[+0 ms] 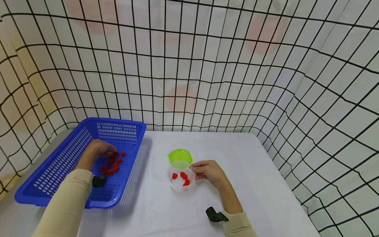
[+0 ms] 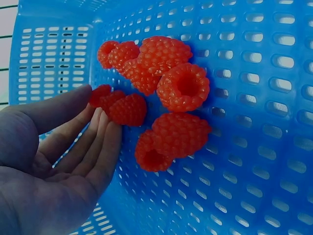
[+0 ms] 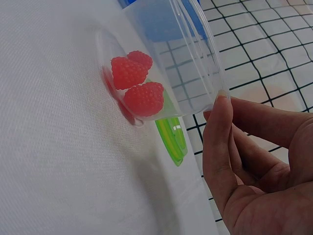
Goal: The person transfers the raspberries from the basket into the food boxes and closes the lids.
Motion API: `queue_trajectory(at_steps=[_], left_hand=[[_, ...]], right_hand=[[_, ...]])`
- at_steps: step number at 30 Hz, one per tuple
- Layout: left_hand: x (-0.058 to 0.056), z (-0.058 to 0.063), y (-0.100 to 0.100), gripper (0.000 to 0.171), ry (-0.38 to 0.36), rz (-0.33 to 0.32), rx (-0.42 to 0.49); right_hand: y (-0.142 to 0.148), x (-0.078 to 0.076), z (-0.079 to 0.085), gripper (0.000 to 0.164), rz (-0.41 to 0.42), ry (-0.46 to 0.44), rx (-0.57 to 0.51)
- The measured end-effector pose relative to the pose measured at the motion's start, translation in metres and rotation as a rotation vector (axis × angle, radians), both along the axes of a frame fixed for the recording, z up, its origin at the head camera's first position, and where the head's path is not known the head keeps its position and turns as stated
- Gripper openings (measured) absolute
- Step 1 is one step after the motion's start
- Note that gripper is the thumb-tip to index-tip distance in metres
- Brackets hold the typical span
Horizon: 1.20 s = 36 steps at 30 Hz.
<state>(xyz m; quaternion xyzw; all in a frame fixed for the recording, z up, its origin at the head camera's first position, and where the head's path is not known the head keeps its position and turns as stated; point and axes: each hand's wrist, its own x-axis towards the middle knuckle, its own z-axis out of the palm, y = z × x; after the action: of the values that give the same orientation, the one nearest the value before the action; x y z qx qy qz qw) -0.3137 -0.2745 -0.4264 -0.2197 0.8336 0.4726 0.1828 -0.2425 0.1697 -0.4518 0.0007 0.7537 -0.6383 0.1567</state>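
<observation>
Inside the blue basket, my left hand (image 1: 102, 148) reaches toward a cluster of red raspberries (image 1: 113, 167). Its thumb and fairly straight fingers (image 2: 105, 161) stand apart beside a small group of raspberries (image 2: 128, 110), with fingertips at the berries. My right hand (image 1: 209, 171) pinches the rim of a clear plastic cup (image 1: 171, 184) between thumb and fingers. Several raspberries (image 3: 144, 99) lie at the bottom of the cup, which stands on the white table. Right behind the cup lies a bright green lid (image 1: 180, 155), leaf-like in shape.
The blue perforated basket (image 1: 134, 131) takes up the table's left side, its wall beside the left forearm. Black grid netting (image 1: 189, 79) encloses the back and sides of the white table (image 1: 237, 154). A black wrist camera (image 1: 216, 215) sits on the right sleeve.
</observation>
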Motion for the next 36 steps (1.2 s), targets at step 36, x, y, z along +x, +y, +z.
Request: queue_trajectory(at_steps=[36], left_hand=[[0.000,0.024,0.006,0.027,0.198,0.007,0.054]], right_hand=[[0.002,0.000,0.000,0.027,0.018,-0.005,-0.004]])
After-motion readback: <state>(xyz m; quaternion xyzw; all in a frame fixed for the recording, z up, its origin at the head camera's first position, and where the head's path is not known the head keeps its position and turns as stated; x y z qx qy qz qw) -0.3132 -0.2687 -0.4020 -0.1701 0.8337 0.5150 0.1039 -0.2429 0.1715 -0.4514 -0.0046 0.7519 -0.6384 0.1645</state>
